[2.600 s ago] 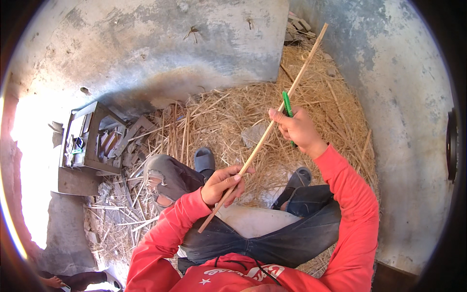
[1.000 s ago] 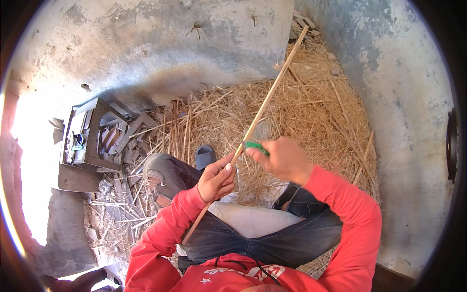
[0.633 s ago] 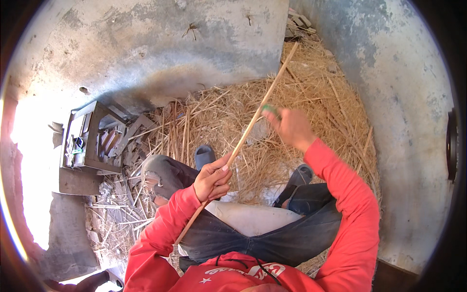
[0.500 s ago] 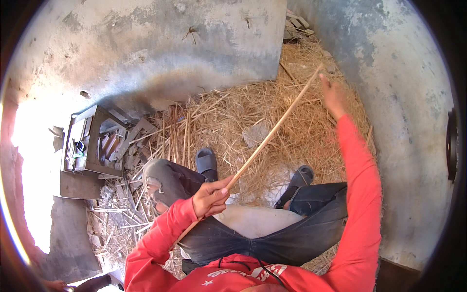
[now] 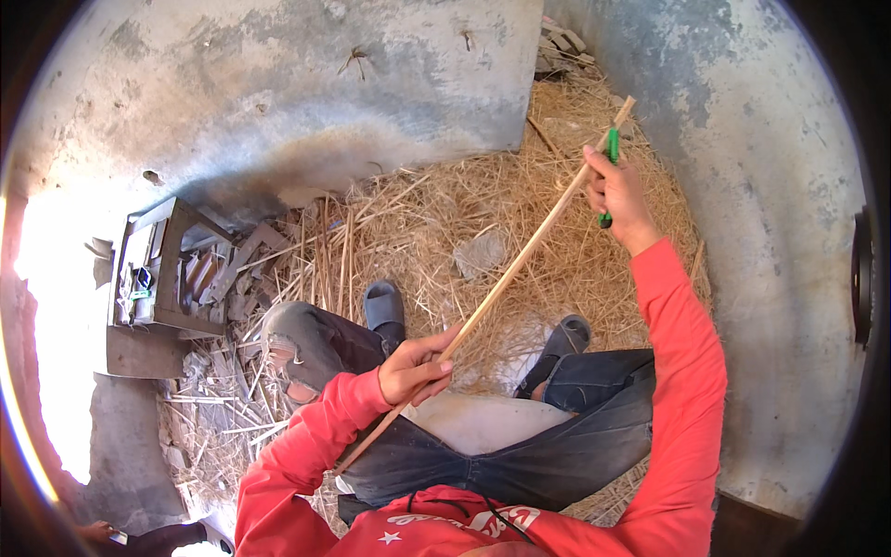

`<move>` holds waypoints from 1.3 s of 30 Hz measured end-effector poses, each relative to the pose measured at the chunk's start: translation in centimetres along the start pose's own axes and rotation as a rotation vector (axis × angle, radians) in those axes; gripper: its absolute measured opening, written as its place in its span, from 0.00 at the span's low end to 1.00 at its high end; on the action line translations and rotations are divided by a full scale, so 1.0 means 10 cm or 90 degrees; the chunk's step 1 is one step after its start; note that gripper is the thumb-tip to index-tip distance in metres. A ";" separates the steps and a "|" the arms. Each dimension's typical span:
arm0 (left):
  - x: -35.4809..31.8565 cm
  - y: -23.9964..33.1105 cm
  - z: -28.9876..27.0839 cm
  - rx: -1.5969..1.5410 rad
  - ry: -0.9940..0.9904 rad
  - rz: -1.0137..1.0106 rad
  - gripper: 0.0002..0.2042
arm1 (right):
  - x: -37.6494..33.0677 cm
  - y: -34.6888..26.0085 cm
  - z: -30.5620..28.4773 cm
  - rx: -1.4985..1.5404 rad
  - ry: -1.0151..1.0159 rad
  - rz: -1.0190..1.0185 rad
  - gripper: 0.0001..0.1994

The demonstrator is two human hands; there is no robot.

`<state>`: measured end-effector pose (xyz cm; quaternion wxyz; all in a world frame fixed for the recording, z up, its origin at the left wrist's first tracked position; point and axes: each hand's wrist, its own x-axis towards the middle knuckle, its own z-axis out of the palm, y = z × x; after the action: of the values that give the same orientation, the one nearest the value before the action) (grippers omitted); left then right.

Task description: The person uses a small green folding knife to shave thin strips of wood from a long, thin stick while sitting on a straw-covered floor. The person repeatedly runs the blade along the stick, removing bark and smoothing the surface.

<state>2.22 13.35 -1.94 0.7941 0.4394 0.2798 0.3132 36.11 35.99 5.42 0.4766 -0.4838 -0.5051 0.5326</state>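
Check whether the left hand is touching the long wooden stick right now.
Touching. The head view shows the left hand closed around the wooden stick near its lower end, fingers wrapped over it.

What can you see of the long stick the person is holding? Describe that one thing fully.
The stick is a long, thin, pale tan strip, seemingly wood or bamboo, straight and bare. It slants from the lap up toward the far right, over straw. The left hand grips it near the lower end; the right hand, holding a green-handled tool, meets it near the upper tip.
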 end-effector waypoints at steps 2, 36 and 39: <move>0.07 0.04 0.04 0.012 0.008 0.009 0.28 | -0.10 0.00 0.18 0.020 -0.034 0.038 0.16; 0.04 0.24 -0.02 -0.215 0.176 -0.007 0.25 | -0.90 0.15 0.96 -0.706 -0.201 -0.244 0.36; 0.01 0.37 0.04 -0.225 0.147 -0.007 0.24 | -1.16 0.34 1.11 -0.656 -0.218 -0.367 0.32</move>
<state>1.61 14.73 1.44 0.8232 0.2527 0.3123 0.4012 25.90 23.41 2.64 0.2186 -0.4031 -0.8776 0.1398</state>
